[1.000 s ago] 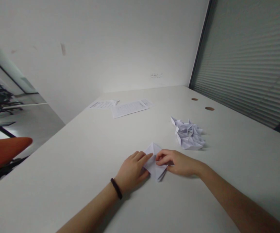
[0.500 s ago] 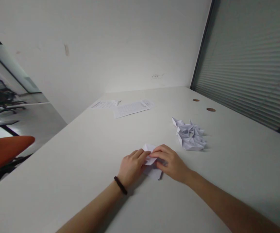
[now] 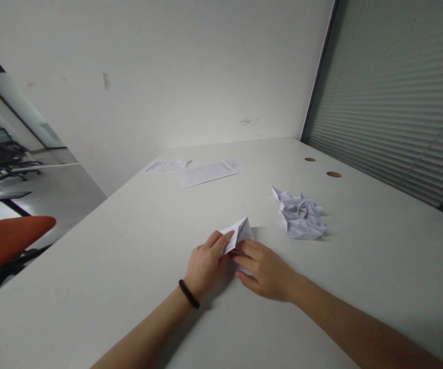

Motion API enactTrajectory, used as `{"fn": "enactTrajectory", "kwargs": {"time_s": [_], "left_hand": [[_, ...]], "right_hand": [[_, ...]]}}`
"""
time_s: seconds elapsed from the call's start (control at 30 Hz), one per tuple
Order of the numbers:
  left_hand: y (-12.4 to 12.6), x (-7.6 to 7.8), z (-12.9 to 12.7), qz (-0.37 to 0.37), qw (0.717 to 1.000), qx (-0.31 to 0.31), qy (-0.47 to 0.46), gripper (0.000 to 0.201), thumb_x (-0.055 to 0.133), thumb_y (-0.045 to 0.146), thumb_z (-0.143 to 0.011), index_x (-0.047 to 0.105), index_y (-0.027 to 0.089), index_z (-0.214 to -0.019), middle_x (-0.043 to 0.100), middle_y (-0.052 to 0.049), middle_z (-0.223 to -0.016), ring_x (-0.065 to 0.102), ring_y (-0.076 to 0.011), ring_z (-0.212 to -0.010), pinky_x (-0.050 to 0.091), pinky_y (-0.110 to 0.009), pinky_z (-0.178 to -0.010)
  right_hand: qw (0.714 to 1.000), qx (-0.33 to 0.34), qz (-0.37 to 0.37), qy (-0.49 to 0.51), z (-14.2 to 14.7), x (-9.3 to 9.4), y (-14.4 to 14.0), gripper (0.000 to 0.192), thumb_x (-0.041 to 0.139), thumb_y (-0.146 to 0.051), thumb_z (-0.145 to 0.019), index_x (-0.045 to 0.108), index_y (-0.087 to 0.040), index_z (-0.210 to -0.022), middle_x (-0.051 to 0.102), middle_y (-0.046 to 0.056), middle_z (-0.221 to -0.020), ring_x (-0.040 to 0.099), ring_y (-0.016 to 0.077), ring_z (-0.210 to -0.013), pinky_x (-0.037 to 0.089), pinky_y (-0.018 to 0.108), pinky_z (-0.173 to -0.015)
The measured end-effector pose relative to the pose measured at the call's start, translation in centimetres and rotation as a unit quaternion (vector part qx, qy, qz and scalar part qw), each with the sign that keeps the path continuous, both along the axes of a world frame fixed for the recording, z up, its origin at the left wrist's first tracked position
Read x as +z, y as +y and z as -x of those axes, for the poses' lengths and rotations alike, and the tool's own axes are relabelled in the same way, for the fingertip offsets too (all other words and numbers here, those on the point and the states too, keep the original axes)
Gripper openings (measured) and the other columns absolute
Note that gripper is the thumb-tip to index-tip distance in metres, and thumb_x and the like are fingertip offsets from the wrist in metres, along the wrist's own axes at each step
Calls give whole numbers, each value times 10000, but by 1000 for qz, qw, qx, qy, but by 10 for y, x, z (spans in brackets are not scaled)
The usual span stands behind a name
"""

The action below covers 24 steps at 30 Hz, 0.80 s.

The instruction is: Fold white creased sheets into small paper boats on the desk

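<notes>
A piece of folded white paper (image 3: 240, 231) is tilted up off the table, its creased point facing away from me. My left hand (image 3: 207, 259) grips its left edge, the thumb side hidden and a finger lying on top. Under and against the paper's near side is my right hand (image 3: 261, 269), fingers bent and partly apart; its fingertips are partly hidden behind the paper. To the right sits a cluster of folded white paper pieces (image 3: 301, 215), apart from both hands.
Printed sheets (image 3: 209, 173) lie farther back on the white table (image 3: 129, 246), with another sheet (image 3: 166, 165) to their left. Two round holes (image 3: 334, 174) are near the right edge. Window blinds (image 3: 394, 102) stand on the right, an orange chair (image 3: 14, 233) at the left.
The folded paper has been lifted and turned, its point now standing higher. My right hand has shifted slightly down, from on top of the paper to its near side.
</notes>
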State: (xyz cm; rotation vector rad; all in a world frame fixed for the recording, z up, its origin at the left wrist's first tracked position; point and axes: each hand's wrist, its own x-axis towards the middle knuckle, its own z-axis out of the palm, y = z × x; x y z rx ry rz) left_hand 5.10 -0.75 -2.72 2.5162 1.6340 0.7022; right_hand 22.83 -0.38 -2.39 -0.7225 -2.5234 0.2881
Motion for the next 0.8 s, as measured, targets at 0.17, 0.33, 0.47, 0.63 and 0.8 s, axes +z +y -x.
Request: {"fn": "enactTrajectory", "kwargs": {"time_s": [0.17,0.33,0.47,0.63,0.8], "left_hand": [[-1,2,1,-5,999,-28,-46,486,406,70,-743,448,204,-1209,544,-48,-972,567,-153,-757,481,-254,-675],[-3,2,0,-21,995,-44,-86,521,393,34,-692,459,186,-1186,514,-52,-948,541,-155,-753,477,-268,-679],[-3,0,0,-18,991,-36,-125,520,361,6,-696,466,199,-1168,493,-42,-925,525,-146,-754,472,-274,-701],[-2,-4,-1,12,980,-49,-192,535,351,-9,-692,453,208,-1170,465,-40,-930,502,-137,-768,483,-258,-673],[-3,-3,-4,49,969,-89,-227,578,370,-10,-656,440,233,-1176,459,-32,-936,491,-128,-770,496,-227,-628]], "right_hand": [[997,-43,-32,-57,4,-2,-4,238,526,-297,-800,616,-146,-960,575,117,-1068,430,272,-1033,383,443,-889],[993,-82,-33,-84,3,-1,-2,266,511,-373,-822,638,-154,-904,583,105,-1069,399,277,-1080,339,450,-911],[990,-106,-38,-89,1,-1,-2,308,484,-419,-837,634,-159,-909,584,94,-1088,363,261,-1155,259,456,-981],[985,-141,-51,-90,1,-2,-3,318,456,-422,-851,610,-167,-959,546,114,-1185,326,245,-1228,98,513,-1051],[985,-143,-58,-80,4,-2,-5,388,472,-367,-842,531,-137,-1148,517,133,-1237,298,247,-1261,-21,527,-1072]]}}
